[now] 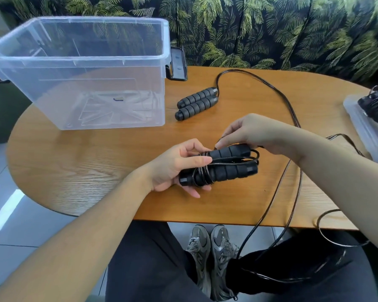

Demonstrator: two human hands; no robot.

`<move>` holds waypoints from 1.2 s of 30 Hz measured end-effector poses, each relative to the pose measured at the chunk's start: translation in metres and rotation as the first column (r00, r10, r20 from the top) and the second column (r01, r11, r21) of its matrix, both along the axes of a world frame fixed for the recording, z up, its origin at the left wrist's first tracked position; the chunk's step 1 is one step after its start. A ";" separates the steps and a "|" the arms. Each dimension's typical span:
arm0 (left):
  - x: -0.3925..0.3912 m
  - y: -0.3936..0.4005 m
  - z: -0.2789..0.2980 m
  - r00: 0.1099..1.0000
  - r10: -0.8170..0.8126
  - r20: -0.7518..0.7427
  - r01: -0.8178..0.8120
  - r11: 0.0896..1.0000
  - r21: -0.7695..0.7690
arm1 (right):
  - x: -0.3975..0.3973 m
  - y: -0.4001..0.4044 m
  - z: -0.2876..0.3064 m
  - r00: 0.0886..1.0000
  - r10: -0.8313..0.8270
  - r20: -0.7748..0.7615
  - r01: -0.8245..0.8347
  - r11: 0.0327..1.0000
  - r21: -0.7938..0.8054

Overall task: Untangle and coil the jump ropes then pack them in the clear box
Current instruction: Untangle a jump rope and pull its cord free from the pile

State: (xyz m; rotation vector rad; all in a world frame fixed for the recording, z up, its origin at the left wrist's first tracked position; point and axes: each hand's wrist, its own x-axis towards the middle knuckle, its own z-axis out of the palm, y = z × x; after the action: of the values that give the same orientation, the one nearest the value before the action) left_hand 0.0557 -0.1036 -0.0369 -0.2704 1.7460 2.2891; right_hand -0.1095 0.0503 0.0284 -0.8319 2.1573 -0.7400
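Wood-grain desk (74, 171) carried the lot, and the clear box (118, 62) stood on its far left corner with nothing packed in it that could be made out. Beside the box lay a second pair of grey foam handles (195, 103), side by side, their cord (270, 88) trailing off to the right across the desk and over the near edge. At the far right edge sat what looked like the lid (358, 118) with more black rope gear on it, too cropped to read. Over the middle of the desk the left hand (177, 168) gripped the black handles (225, 164) of the rope being coiled, thumb laid across the wraps and fingers (194, 192) curled underneath, so the bundle sat in the palm. Right hand (247, 131) hovered just above the upper handle, its fingertips (219, 144) narrowed into a pinch on the thin black cord (203, 171) where it met the wraps. To do this well, the judgement was plain: keep the handles parallel, lay each turn snug beside the last, and hold tension with the thumb so nothing sprang loose. Slack still hung off the desk toward the lap, so a snag with the other rope looked the main risk.
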 end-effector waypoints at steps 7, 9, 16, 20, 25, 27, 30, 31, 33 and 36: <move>-0.005 -0.001 0.002 0.999 -0.006 0.053 0.007 1.000 -0.022 | 0.018 -0.013 0.013 0.973 0.046 -0.227 -0.054 0.998 -0.028; -0.005 -0.001 0.002 0.999 -0.005 0.045 0.005 1.000 -0.010 | 0.026 -0.015 0.014 0.945 0.070 -0.320 -0.078 0.997 -0.013; 0.001 -0.006 -0.004 0.984 0.175 0.020 -0.176 0.972 0.155 | 0.063 -0.009 0.004 0.858 0.158 -0.489 -0.190 0.982 -0.016; 0.001 -0.004 -0.008 0.931 0.366 0.010 -0.355 0.895 0.269 | 0.065 0.001 -0.007 0.898 0.119 -0.423 -0.178 0.979 -0.102; 0.002 -0.005 -0.009 0.914 0.406 0.007 -0.388 0.867 0.312 | 0.052 0.020 -0.016 0.947 0.086 -0.310 -0.160 0.962 -0.222; 0.002 -0.004 -0.010 0.928 0.371 -0.022 -0.354 0.900 0.254 | 0.049 0.026 -0.018 0.953 0.106 -0.285 -0.181 0.951 -0.251; 0.001 -0.003 -0.010 0.929 0.366 -0.059 -0.344 0.909 0.234 | 0.050 0.029 -0.021 0.959 0.066 -0.274 -0.167 0.917 -0.362; 0.001 -0.003 -0.010 0.925 0.372 -0.071 -0.346 0.907 0.241 | 0.051 0.029 -0.022 0.965 0.049 -0.257 -0.150 0.907 -0.392; 0.002 -0.004 -0.010 0.920 0.380 -0.091 -0.349 0.903 0.251 | 0.054 0.028 -0.023 0.980 0.056 -0.193 -0.134 0.896 -0.423; 0.006 -0.007 -0.011 0.922 0.373 -0.102 -0.330 0.896 0.298 | 0.054 0.030 -0.023 0.988 0.116 -0.104 -0.148 0.909 -0.391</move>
State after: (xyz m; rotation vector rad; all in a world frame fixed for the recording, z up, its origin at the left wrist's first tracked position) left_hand 0.0614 -0.1105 -0.0477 -0.3899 1.5158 2.8509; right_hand -0.0553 0.0802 0.0056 -1.2218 2.0201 -1.1130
